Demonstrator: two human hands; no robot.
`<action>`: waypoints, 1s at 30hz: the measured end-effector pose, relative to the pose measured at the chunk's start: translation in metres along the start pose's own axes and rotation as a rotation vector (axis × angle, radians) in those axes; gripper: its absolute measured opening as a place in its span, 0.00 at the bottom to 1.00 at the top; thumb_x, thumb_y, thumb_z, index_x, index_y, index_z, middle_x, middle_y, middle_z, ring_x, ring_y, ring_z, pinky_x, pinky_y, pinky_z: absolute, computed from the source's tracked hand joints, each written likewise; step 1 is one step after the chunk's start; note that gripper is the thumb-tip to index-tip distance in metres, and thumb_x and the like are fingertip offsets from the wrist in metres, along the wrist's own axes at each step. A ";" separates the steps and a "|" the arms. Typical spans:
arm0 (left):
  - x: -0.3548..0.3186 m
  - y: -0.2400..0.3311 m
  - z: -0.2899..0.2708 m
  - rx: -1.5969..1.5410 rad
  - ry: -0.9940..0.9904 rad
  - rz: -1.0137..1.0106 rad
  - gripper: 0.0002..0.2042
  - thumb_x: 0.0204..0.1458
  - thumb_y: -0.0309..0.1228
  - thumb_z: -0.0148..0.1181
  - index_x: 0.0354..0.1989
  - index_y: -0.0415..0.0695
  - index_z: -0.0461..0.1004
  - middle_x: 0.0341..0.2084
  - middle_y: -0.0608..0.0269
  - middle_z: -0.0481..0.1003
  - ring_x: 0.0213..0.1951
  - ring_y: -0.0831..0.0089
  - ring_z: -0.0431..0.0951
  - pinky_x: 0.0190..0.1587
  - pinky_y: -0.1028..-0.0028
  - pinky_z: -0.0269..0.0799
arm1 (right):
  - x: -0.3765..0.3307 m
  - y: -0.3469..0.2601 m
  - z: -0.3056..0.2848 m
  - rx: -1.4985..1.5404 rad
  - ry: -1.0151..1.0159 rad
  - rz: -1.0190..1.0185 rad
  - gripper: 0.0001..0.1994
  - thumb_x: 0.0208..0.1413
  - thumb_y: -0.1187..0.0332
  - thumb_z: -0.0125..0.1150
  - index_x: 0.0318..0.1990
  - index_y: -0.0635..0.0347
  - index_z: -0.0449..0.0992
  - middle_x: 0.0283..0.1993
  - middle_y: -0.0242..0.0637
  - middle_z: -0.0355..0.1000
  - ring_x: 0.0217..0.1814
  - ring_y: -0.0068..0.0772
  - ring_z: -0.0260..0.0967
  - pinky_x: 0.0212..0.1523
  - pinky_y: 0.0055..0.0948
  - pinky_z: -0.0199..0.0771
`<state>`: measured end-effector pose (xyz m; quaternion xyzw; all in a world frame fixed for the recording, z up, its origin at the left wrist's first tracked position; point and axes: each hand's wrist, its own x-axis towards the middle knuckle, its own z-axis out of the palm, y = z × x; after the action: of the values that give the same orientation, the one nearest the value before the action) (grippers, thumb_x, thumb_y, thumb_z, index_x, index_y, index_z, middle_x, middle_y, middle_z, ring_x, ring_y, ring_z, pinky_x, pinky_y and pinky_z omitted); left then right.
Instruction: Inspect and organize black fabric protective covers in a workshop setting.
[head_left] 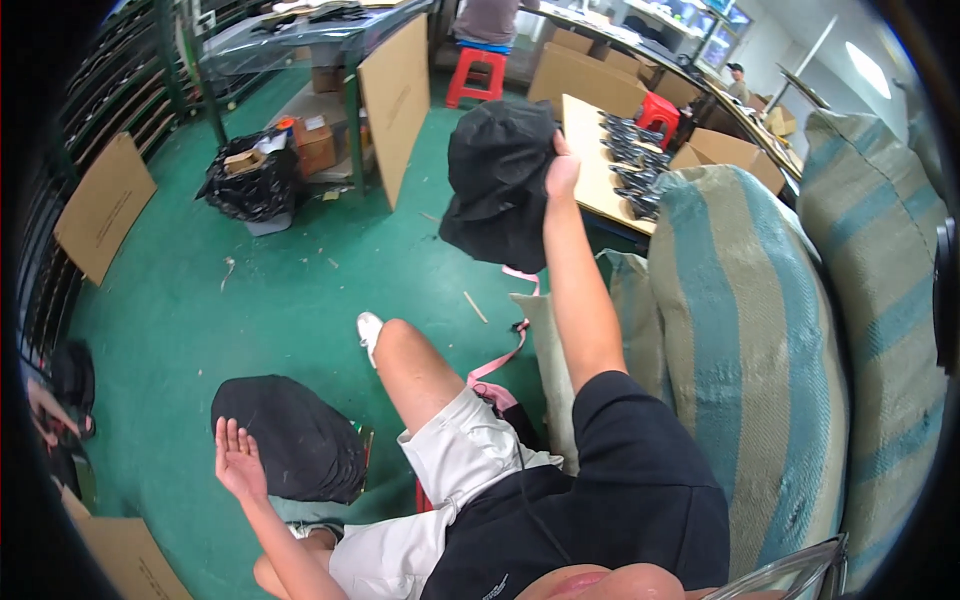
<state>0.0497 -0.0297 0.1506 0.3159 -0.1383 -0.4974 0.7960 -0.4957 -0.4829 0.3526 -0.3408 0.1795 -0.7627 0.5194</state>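
Observation:
My right hand [563, 172] is raised far out in front, gripping the right edge of a black cloth piece [495, 185]. The cloth hangs in soft folds, and it may be several layers. Down at the left, my left hand [240, 462] is open, palm up with fingers stretched out, and holds nothing. Right beside it stands a rounded stack of black cloth pieces [292, 440]; the hand overlaps its left edge in the view, and I cannot tell whether they touch.
Bulging striped woven sacks [750, 340] crowd my right side. Ahead is a board [600, 150] with rows of black parts. A lined bin [250, 185], cardboard sheet [395, 100] and red stool [476, 77] stand farther off. A pink strap [497, 362] trails near my leg.

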 end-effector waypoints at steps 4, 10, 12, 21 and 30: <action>0.001 0.000 0.004 0.018 0.047 -0.001 0.20 0.64 0.37 0.46 0.62 0.44 0.66 0.51 0.63 0.75 0.46 0.73 0.77 0.50 0.71 0.73 | -0.011 0.004 -0.007 -0.096 -0.021 0.018 0.17 0.66 0.67 0.46 0.51 0.73 0.74 0.53 0.45 0.74 0.54 0.40 0.71 0.60 0.35 0.68; 0.000 0.000 0.008 0.002 0.086 -0.001 0.20 0.63 0.37 0.48 0.61 0.44 0.66 0.50 0.62 0.75 0.45 0.72 0.76 0.51 0.71 0.72 | -0.030 0.020 -0.003 -0.109 -0.201 0.096 0.17 0.67 0.69 0.42 0.53 0.72 0.73 0.53 0.42 0.74 0.52 0.35 0.72 0.57 0.32 0.70; 0.000 0.001 0.010 -0.001 0.083 -0.003 0.20 0.63 0.37 0.48 0.61 0.44 0.66 0.50 0.62 0.75 0.45 0.72 0.77 0.50 0.71 0.72 | -0.034 0.030 0.001 -0.125 -0.213 0.082 0.17 0.67 0.69 0.43 0.53 0.72 0.73 0.54 0.42 0.73 0.53 0.35 0.72 0.57 0.31 0.70; 0.003 -0.002 0.021 -0.013 0.067 0.015 0.20 0.61 0.35 0.49 0.59 0.40 0.67 0.49 0.55 0.75 0.45 0.64 0.76 0.49 0.67 0.73 | -0.098 0.130 0.079 0.302 -0.548 0.452 0.18 0.67 0.68 0.42 0.53 0.73 0.72 0.52 0.44 0.74 0.53 0.38 0.72 0.59 0.35 0.70; 0.014 -0.010 0.036 0.191 0.053 0.036 0.20 0.61 0.40 0.51 0.58 0.43 0.69 0.52 0.60 0.75 0.51 0.73 0.74 0.52 0.72 0.68 | -0.242 0.236 0.197 0.172 -0.493 0.759 0.19 0.66 0.71 0.37 0.58 0.71 0.68 0.57 0.44 0.71 0.55 0.38 0.71 0.60 0.35 0.69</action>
<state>0.0301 -0.0579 0.1701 0.4012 -0.1695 -0.4590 0.7743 -0.1429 -0.3398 0.2622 -0.3777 0.0988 -0.4268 0.8157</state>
